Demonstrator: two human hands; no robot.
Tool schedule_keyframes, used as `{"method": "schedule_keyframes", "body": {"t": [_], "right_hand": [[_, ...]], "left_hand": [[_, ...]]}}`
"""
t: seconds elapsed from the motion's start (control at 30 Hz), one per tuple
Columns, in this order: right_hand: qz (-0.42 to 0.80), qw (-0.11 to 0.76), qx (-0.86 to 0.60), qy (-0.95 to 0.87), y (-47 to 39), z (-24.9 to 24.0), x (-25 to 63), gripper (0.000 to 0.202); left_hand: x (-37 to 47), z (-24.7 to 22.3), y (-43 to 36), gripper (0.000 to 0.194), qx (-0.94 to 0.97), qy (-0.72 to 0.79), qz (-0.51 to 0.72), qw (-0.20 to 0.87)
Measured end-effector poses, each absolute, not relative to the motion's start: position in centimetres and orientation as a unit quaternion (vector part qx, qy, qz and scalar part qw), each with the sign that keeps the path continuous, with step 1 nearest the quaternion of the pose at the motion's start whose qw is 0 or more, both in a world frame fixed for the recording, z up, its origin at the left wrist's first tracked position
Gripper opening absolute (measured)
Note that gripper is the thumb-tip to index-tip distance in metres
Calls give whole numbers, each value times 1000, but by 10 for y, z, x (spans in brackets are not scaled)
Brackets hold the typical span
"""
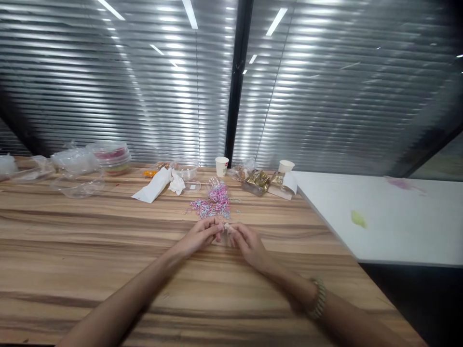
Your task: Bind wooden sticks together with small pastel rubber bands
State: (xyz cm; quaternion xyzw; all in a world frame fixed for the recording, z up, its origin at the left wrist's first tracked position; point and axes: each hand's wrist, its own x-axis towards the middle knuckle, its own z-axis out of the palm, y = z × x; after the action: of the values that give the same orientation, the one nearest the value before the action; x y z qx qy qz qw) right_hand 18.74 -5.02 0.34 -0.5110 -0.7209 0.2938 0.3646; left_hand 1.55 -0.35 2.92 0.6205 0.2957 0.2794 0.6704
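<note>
My left hand (205,233) and my right hand (249,242) meet above the wooden table (202,299), thumbs and fingers pinched close together. Between their fingertips shows a small pale, whitish piece (227,226), too small and blurred to name. My right fingers press on it. What my left fingers pinch is hidden. Just beyond the hands lies a loose heap of pink, purple and blue shreds (213,206), like thin cut strips. Some of them spill from a clear plastic cup or bag (216,185) at the back of the heap.
Behind stand a paper cup (222,166) and another white cup (286,166), with gold wrappers (256,183) between them. White paper (154,187) and crumpled tissue (177,183) lie to the left. Clear containers (110,158) stand farther left. A white table (325,217) adjoins on the right.
</note>
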Motion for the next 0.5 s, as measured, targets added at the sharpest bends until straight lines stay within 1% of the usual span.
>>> {"method": "schedule_keyframes", "body": {"t": [0.1,0.2,0.27,0.37,0.5], "right_hand": [[362,371,-525,-674,-54,6,182,57],[373,402,-529,-648,-55,6,180,57],[384,418,-524,-634,-55,5,179,57],[417,435,-512,-613,-54,5,176,57],[451,448,-512,-577,-52,4,173,56]], "left_hand": [[20,28,-5,28,582,294,305,694],[25,28,-8,25,531,280,308,738],[26,30,-10,27,512,278,296,757],[25,33,-13,30,517,281,283,757],[22,33,-13,32,560,280,289,724]]}}
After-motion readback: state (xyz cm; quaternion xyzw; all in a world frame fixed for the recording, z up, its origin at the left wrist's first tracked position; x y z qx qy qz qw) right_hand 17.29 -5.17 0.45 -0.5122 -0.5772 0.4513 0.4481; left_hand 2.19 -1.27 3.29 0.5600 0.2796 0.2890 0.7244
